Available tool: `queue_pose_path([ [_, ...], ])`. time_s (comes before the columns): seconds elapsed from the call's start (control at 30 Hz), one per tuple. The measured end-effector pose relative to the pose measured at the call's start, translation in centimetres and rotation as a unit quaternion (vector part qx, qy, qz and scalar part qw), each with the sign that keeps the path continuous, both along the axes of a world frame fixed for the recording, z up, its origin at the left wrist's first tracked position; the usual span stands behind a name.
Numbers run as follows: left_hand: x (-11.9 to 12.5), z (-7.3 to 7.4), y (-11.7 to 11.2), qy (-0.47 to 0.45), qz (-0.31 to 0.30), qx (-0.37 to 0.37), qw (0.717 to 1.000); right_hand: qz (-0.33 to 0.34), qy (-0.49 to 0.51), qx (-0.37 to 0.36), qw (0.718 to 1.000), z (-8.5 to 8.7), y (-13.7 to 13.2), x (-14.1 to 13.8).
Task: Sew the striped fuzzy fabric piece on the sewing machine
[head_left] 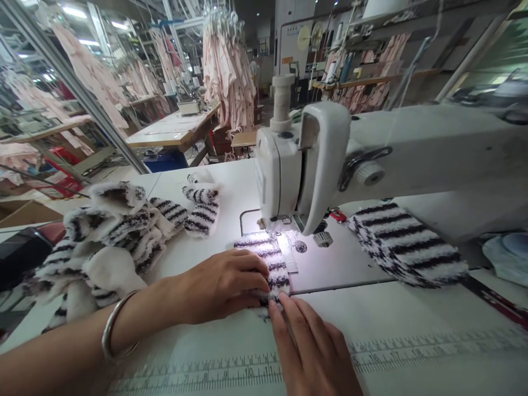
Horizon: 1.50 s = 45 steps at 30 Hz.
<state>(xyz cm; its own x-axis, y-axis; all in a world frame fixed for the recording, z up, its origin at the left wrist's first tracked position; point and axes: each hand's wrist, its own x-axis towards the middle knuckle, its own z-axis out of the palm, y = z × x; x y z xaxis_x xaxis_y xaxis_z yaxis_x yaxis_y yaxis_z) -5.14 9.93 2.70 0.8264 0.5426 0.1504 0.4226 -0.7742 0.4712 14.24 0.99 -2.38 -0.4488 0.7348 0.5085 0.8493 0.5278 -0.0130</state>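
A black-and-white striped fluffy fabric piece lies under the lit needle area of a white sewing machine. My left hand, with a silver bangle at the wrist, is closed on the fabric's left side, its bent fingers pressed together on the pile. At the near end of the same piece my right hand holds the edge with its fingertips; its thumb is hidden. The machine's foot partly covers the fabric's far end.
A heap of striped fluffy pieces lies left. A stack of striped cut pieces sits right, near red-and-black scissors. A ruler scale runs along the front of the table. Pink garments hang behind.
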Motion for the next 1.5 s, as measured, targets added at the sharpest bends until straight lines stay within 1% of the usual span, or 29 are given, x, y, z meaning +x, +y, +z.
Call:
queue_pose_path([
  [0.2,0.1,-0.4,1.5,-0.029,0.024,0.006,0.999,0.014,-0.026,0.004,1.000,0.4,2.4,0.1],
  [0.33,0.2,-0.6,2.2,-0.029,0.057,0.028,0.998,0.025,-0.033,0.001,0.999,1.0,4.0,0.0],
  [0.47,0.3,-1.0,2.6,-0.041,0.080,0.070,0.993,0.039,-0.012,0.007,0.999,1.4,5.4,0.0],
  [0.57,0.3,-1.5,2.6,-0.042,0.096,0.115,0.988,0.056,-0.001,-0.022,0.998,1.7,6.4,0.6],
  [0.67,0.4,-2.0,2.4,-0.017,0.130,0.133,0.982,0.065,0.005,-0.063,0.996,2.5,7.8,1.7],
  [0.8,0.7,-2.4,2.0,0.013,0.169,0.167,0.971,0.095,0.000,-0.062,0.994,4.3,9.7,2.8],
  [0.87,1.0,-2.4,2.0,0.025,0.180,0.176,0.968,0.102,-0.016,-0.065,0.992,4.6,9.7,2.7],
  [0.93,1.1,-2.2,2.3,0.029,0.170,0.171,0.970,0.085,-0.031,-0.055,0.994,4.0,8.8,1.9],
  [1.0,1.1,-2.0,2.7,0.019,0.144,0.161,0.976,0.055,-0.022,-0.038,0.998,2.8,7.2,0.7],
  [1.1,0.7,-1.7,3.2,0.002,0.100,0.126,0.987,0.002,0.017,-0.032,0.999,0.6,5.2,-0.8],
  [1.2,0.2,-1.8,3.1,-0.014,0.077,0.082,0.994,-0.007,0.026,-0.034,0.999,-0.5,4.5,-1.0],
  [1.27,0.0,-2.0,2.7,-0.023,0.085,0.069,0.994,0.004,0.025,-0.043,0.999,-0.4,4.8,-0.3],
  [1.33,0.2,-2.2,2.3,-0.032,0.110,0.074,0.991,0.019,0.019,-0.064,0.998,0.1,5.4,0.7],
  [1.43,0.9,-2.6,1.5,-0.041,0.153,0.104,0.982,0.056,0.002,-0.118,0.991,1.2,6.6,2.0],
  [1.5,1.6,-2.7,1.1,-0.025,0.178,0.125,0.976,0.071,0.001,-0.151,0.986,1.7,7.4,2.6],
])
